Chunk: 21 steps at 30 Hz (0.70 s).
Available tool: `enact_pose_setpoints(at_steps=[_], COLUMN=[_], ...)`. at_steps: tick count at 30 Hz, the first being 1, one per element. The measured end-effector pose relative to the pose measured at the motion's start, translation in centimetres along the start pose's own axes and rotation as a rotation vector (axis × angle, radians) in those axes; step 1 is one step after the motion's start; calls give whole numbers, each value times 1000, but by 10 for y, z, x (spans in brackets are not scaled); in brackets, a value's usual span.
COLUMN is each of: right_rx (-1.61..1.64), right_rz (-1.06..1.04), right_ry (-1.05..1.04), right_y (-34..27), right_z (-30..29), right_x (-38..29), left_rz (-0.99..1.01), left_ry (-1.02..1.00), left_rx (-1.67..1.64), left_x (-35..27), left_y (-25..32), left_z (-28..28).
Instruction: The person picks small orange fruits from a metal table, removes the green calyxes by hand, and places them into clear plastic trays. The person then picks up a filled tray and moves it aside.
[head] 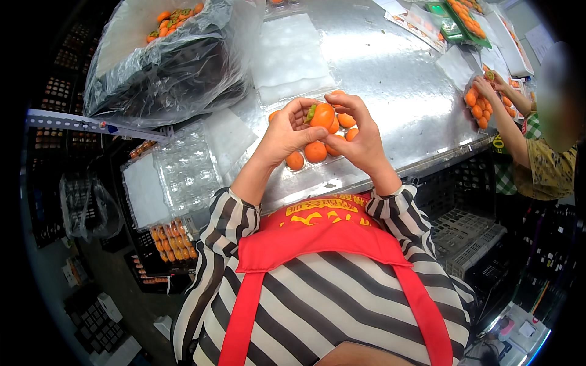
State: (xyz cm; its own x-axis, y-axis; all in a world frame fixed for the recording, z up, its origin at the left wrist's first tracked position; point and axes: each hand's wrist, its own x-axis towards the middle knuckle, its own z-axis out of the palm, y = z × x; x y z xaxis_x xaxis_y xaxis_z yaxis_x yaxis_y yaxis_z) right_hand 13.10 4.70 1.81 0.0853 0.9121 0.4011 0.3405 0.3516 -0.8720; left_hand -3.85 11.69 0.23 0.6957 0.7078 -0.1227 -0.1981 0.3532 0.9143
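Note:
My left hand [290, 130] holds an orange persimmon [322, 115] with a green calyx between thumb and fingers. My right hand [359, 132] curves around the other side, its fingers apart, close to the fruit; whether it touches any fruit is not clear. Below both hands, more persimmons [316, 152] sit in a clear plastic tray on the metal table [380, 82], partly hidden by my hands. Behind the tray lies its clear lid, with a white sheet [290, 50] over that area.
A plastic-lined crate [169, 78] of persimmons stands at back left. Stacked clear trays [187, 169] lie left of my left arm. At right, a co-worker's hands [490, 87] handle a persimmon over a filled tray [477, 107]. Black crates [467, 228] stand below the table's edge.

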Motion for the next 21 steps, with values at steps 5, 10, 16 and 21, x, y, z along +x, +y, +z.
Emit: enact_pose_setpoints(at_steps=[5, 10, 16, 21], right_rx=[-114, -31, -29, -149], right_rz=[-79, -65, -44, -112], right_ry=[-49, -18, -21, -34], right_y=[-1, 1, -7, -7], right_z=[-4, -5, -3, 4], right_x=[3, -1, 2, 3], left_rz=[-5, -84, -126, -151], left_ry=[-12, -50, -64, -23], left_rx=[27, -86, -101, -145], left_x=[0, 0, 0, -2], left_y=[-2, -9, -12, -9], left_z=[-2, -6, -10, -1])
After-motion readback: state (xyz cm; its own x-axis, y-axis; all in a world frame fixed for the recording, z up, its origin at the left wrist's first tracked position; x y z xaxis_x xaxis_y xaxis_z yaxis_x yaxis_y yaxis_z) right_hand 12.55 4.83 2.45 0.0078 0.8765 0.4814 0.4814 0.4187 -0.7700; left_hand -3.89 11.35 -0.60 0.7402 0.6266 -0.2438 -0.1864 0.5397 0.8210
